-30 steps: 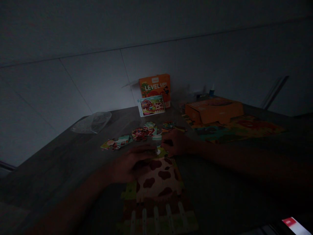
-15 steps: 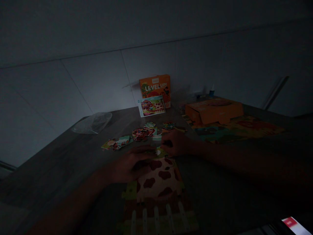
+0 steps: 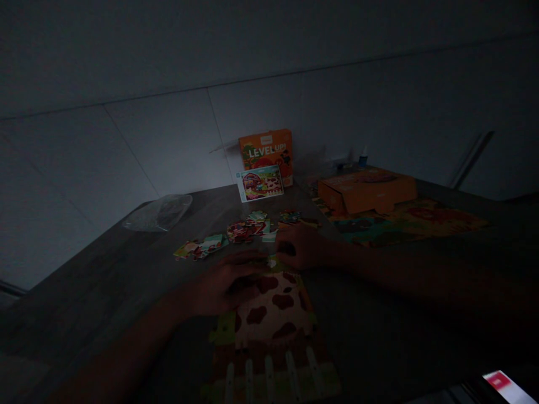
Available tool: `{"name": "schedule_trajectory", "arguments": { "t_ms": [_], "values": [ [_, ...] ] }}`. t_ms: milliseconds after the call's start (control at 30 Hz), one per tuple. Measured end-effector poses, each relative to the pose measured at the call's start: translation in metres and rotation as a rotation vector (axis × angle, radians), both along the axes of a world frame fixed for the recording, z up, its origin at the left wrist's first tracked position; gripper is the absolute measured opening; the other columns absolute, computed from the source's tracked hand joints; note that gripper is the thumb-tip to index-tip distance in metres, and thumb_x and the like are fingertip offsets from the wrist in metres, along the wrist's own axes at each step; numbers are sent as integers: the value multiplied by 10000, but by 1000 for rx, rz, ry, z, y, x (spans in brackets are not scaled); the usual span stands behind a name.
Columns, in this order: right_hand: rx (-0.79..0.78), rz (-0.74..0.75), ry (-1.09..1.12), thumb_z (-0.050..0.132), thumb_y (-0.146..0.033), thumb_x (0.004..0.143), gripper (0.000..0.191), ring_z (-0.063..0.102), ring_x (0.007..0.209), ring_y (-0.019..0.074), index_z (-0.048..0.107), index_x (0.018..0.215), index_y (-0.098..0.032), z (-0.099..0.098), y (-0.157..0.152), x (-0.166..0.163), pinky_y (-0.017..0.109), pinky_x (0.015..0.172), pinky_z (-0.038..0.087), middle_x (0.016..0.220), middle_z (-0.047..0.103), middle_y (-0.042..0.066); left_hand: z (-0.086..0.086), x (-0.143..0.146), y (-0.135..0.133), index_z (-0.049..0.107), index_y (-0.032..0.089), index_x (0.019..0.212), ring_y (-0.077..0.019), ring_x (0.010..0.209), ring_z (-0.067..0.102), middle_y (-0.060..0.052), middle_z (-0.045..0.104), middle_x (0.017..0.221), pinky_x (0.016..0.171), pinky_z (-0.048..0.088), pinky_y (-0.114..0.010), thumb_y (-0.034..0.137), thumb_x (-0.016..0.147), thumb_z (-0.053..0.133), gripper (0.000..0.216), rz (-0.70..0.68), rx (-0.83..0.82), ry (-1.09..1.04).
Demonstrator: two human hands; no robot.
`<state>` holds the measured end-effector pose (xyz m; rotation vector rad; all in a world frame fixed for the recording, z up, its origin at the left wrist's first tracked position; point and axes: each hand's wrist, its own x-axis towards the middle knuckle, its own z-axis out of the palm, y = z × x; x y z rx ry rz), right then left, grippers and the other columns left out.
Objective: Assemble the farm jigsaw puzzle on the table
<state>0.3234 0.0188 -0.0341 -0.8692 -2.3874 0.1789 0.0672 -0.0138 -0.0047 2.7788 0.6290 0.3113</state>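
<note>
A partly joined jigsaw puzzle (image 3: 282, 322) lies on the table in front of me, showing a spotted cow above a white fence. My left hand (image 3: 227, 280) rests flat over its upper left part, fingers stretched out to the right. At the top edge, my right hand (image 3: 297, 247) is closed, its fingers curled and pressed down on a green and white puzzle piece (image 3: 273, 261). Dim light hides the exact contact of the fingertips. Loose puzzle pieces (image 3: 241, 232) lie in a pile just beyond my hands, with a smaller group of pieces (image 3: 210, 243) to the left.
A picture card (image 3: 261, 184) of the farm scene leans on an upright orange box (image 3: 266, 147). At the right, another orange box (image 3: 370, 191) lies on a colourful printed sheet (image 3: 438, 219). A clear plastic bag (image 3: 158, 213) is at the left. A lit screen (image 3: 507, 387) shows bottom right.
My right hand has shifted very slightly left at the puzzle's top edge. My left hand stays in place on the puzzle.
</note>
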Motion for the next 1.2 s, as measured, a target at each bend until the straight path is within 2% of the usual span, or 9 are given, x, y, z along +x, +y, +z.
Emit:
{"name": "schedule_trajectory", "arguments": {
  "t_ms": [133,400,600,700,833,900,1000,1200],
  "values": [
    [12,11,-1,629,-156,675,79,515,644,124,666,744,-144,2,-1,0,235,602,339,721,607,28,0,1,0,564,265,1350,-253,1323,476,-94,485,1454,1091,432,-414,285,964,529,388,-8,-1,-1],
    [8,26,-28,622,-170,701,86,538,719,152,667,771,-149,-2,2,1,255,650,355,764,610,41,0,0,0,554,276,1362,-272,1347,446,-92,473,1467,1100,418,-469,283,959,536,403,24,-39,23],
    [19,37,-22,604,-162,692,85,505,674,135,641,767,-149,-2,1,1,251,631,335,741,588,28,-1,-1,-1,570,262,1344,-266,1342,450,-95,472,1467,1108,410,-455,297,964,528,384,32,-18,32],
    [56,69,4,576,-142,670,180,487,670,134,624,844,-148,-1,-1,2,256,638,336,757,574,22,-5,-4,1,520,236,1384,-253,1337,453,-100,477,1460,1118,401,-429,292,959,531,428,64,-3,32],
    [105,154,76,542,-127,661,361,469,647,132,590,1018,-149,1,-5,4,257,636,340,751,557,3,-8,-8,6,500,198,1374,-237,1277,510,-105,542,1394,1093,424,-412,211,964,465,412,200,27,18],
    [105,242,57,539,-143,691,263,470,648,132,599,947,-158,3,-6,4,257,636,343,742,555,8,-6,-8,7,535,195,1327,-235,1225,548,-100,583,1340,1061,448,-408,191,966,437,374,248,57,3],
    [17,354,-12,532,-160,731,64,448,602,116,574,778,-168,4,-6,5,243,606,332,662,525,-9,-3,-8,8,608,191,1221,-230,1122,599,-91,643,1224,996,488,-384,197,959,457,303,251,105,-22],
    [-26,350,-38,530,-170,752,42,439,586,111,557,784,-174,1,-4,6,246,607,326,643,498,-24,-6,-8,10,655,200,1116,-198,1052,615,-72,662,1140,926,508,-324,174,962,466,245,182,132,-63]
  ]
}}
